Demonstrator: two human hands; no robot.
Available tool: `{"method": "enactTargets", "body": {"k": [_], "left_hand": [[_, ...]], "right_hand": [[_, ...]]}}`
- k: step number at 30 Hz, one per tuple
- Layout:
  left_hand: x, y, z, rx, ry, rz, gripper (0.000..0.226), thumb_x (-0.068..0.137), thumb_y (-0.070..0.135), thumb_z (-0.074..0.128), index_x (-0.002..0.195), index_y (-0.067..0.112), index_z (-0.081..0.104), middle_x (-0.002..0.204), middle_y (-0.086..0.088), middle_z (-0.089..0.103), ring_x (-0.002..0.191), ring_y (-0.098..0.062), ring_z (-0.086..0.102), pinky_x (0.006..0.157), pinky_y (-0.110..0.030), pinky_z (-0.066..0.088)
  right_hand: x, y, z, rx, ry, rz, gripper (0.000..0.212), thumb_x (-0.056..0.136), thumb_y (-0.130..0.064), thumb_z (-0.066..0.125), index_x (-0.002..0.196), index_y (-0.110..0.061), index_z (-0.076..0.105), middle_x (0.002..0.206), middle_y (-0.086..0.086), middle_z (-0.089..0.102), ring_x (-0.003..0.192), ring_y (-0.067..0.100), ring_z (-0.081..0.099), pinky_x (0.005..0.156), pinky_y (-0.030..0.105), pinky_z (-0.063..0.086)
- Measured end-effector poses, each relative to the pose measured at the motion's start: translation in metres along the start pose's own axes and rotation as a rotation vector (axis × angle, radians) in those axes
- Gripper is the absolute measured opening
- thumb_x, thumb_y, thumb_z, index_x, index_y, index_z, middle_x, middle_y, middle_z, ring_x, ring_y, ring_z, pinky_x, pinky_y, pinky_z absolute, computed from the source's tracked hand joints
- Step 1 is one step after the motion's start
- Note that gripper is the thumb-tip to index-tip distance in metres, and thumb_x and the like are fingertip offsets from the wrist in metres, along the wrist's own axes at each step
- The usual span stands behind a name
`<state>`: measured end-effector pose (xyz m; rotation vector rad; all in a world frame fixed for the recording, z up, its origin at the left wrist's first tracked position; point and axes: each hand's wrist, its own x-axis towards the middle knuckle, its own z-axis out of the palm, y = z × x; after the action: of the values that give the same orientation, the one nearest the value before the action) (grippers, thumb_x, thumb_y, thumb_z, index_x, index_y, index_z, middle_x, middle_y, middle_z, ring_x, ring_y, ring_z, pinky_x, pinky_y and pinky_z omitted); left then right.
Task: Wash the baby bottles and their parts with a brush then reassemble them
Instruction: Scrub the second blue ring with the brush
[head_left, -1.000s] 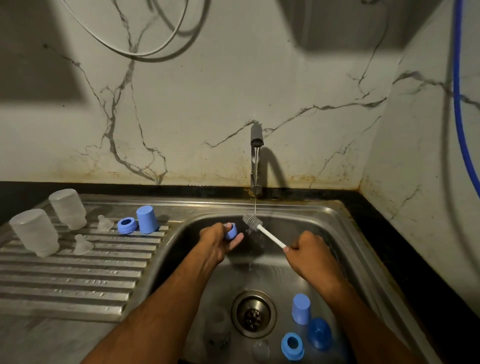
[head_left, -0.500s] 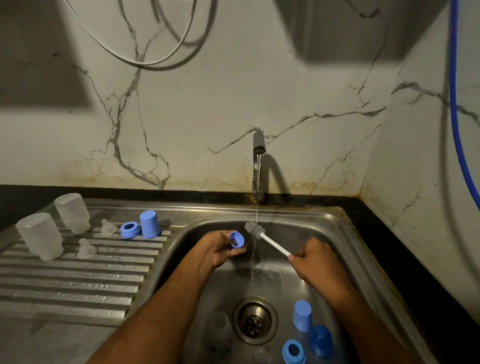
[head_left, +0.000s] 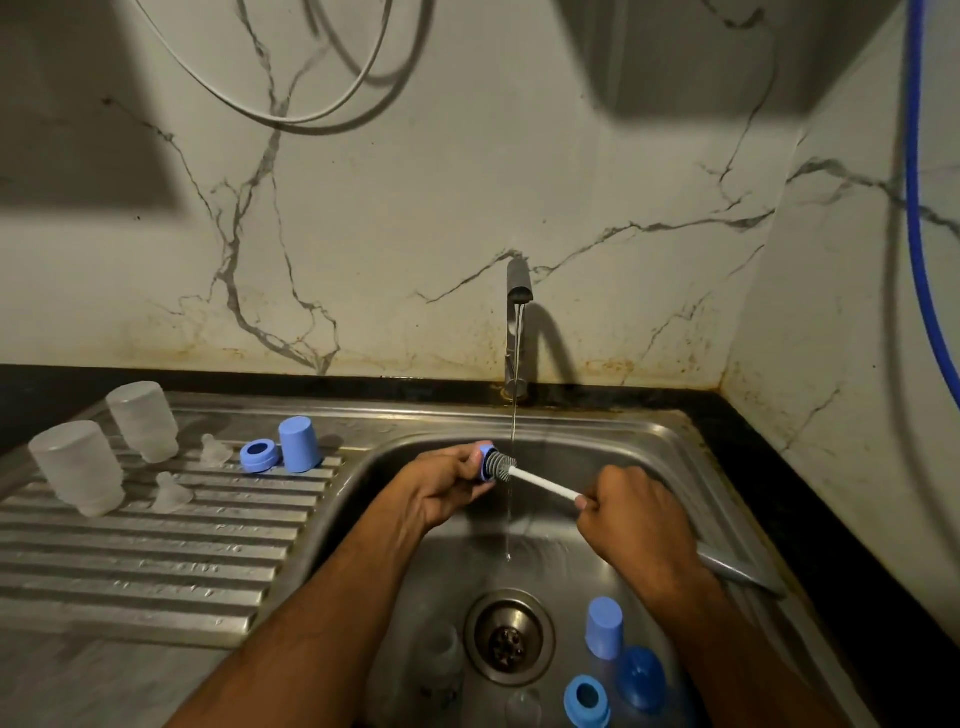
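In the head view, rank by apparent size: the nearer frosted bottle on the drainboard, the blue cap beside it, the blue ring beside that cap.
1. Frosted bottle, clearly largest.
2. Blue cap.
3. Blue ring, smallest.

bottles (head_left: 78, 467): 2 | teats (head_left: 170, 493): 2 | rings (head_left: 260, 456): 3 | caps (head_left: 300, 445): 2 | brush (head_left: 540, 484): 1

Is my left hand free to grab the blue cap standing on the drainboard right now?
Probably not yet. The left hand grips a blue ring that the brush is scrubbing. Nothing blocks the path to the blue cap on the drainboard, but the ring would have to be set down first.
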<state>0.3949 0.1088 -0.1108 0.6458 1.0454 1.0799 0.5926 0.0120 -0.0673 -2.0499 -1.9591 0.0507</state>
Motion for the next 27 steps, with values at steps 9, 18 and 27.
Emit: {"method": "enactTargets", "body": {"k": [9,18,27], "left_hand": [[0.005,0.001,-0.008,0.029,0.069,0.006,0.029,0.095,-0.010,0.046,0.119,-0.007,0.062,0.109,-0.023,0.063,0.094,-0.031,0.064,0.071,-0.038,0.060],[0.004,0.004,-0.010,0.023,0.027,-0.085,0.028,0.092,-0.010,0.050,0.118,-0.006,0.062,0.104,-0.023,0.065,0.095,-0.031,0.064,0.072,-0.037,0.061],[0.004,-0.002,-0.011,-0.010,0.013,-0.155,0.024,0.088,-0.011,0.053,0.108,-0.009,0.066,0.110,-0.023,0.064,0.113,-0.033,0.060,0.089,-0.043,0.056]], "right_hand": [[0.005,0.004,-0.001,0.047,-0.011,-0.033,0.017,0.099,-0.036,0.057,0.099,-0.022,0.065,0.085,-0.005,0.055,0.074,0.010,0.050,0.069,0.023,0.041],[0.010,0.011,-0.001,0.042,0.003,-0.072,0.013,0.093,-0.037,0.066,0.089,-0.025,0.070,0.069,-0.010,0.052,0.072,0.007,0.057,0.058,0.019,0.036],[0.014,0.009,0.015,0.078,-0.001,-0.078,0.013,0.093,-0.035,0.066,0.087,-0.025,0.069,0.074,-0.008,0.059,0.068,0.005,0.056,0.065,0.021,0.047]]}}
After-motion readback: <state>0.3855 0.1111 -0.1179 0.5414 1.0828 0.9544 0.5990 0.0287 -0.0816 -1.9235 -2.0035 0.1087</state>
